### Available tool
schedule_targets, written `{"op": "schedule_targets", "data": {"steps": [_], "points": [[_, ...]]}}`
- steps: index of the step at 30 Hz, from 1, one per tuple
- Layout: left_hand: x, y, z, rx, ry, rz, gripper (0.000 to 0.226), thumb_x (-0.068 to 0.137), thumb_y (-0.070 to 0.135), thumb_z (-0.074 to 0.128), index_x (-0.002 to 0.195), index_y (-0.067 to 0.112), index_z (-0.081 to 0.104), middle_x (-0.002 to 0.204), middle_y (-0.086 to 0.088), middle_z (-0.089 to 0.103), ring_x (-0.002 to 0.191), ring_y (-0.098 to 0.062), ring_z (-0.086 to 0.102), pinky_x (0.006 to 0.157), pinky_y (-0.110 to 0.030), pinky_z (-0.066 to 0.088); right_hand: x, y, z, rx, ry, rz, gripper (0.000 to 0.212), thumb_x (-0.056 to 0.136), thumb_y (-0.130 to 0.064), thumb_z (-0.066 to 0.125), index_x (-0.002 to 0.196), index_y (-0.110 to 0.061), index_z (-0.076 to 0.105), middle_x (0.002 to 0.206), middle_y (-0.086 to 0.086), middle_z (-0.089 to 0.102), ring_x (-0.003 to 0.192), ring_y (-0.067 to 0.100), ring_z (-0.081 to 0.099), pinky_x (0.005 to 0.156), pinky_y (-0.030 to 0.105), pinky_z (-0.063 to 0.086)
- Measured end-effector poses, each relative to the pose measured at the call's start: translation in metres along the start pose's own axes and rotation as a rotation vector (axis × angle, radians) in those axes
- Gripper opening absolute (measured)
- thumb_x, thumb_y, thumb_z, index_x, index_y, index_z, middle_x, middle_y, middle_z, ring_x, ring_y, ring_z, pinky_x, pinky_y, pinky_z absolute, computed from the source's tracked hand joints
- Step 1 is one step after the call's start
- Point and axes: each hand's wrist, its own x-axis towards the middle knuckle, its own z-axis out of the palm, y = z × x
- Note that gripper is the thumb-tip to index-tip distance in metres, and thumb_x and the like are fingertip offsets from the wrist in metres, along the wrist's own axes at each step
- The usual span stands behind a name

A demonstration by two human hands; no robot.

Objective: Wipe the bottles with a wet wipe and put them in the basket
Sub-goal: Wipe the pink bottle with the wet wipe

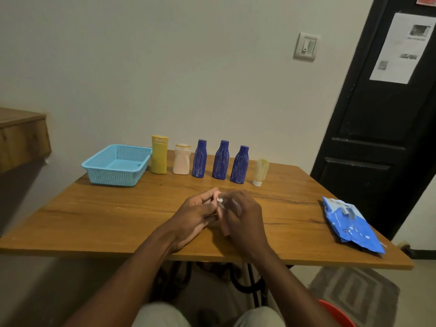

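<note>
Blue basket (116, 165) sits at the bench's (94, 215) back-left corner, with a row of six bottles (220, 160) along the back edge. Mid-bench, your left hand (193, 215) and right hand (243, 223) both curl round a small pink bottle (224, 228). Wet-wipe pack (351, 224) lies at the right edge.

The basket (116, 165) at centre left is light blue, pierced all over with a grid of small holes. In the row to its right are a mustard yellow bottle (159, 154), a peach bottle (181, 160) with a white cap, three deep blue bottles (221, 160) streaked with pale lines, and a cloudy yellowish tube (260, 171) with a white cap. The pink item (224, 230) gripped in my left hand (195, 213) and right hand (243, 218) shows a white speck at its top. The wipe pack (351, 223) at right is bright blue with white marks. The table (94, 215) is honey brown with dark grain lines.
</note>
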Motion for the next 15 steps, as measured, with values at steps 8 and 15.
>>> {"op": "schedule_targets", "data": {"steps": [8, 15], "points": [[0.0, 0.0, 0.002, -0.016, 0.014, 0.009, 0.038, 0.104, -0.001, 0.043, 0.133, 0.019, 0.058, 0.125, -0.009, 0.073, 0.113, -0.022, 0.07, 0.094, -0.036, 0.059, 0.033, 0.005, 0.007, 0.128, -0.041, 0.218, 0.021, 0.098, -0.012, 0.059, 0.102, -0.025, 0.075, 0.107, -0.011, 0.07, 0.105, 0.005, 0.061, 0.089, 0.028, 0.052], [0.004, -0.001, 0.0, -0.083, 0.131, -0.02, 0.049, 0.103, -0.005, 0.044, 0.151, 0.005, 0.042, 0.14, -0.018, 0.06, 0.123, -0.03, 0.063, 0.095, -0.04, 0.058, 0.01, 0.013, 0.002, 0.099, -0.052, 0.219, 0.026, 0.096, -0.006, 0.06, 0.11, -0.024, 0.072, 0.112, -0.014, 0.067, 0.105, -0.001, 0.058, 0.084, 0.018, 0.051]]}}
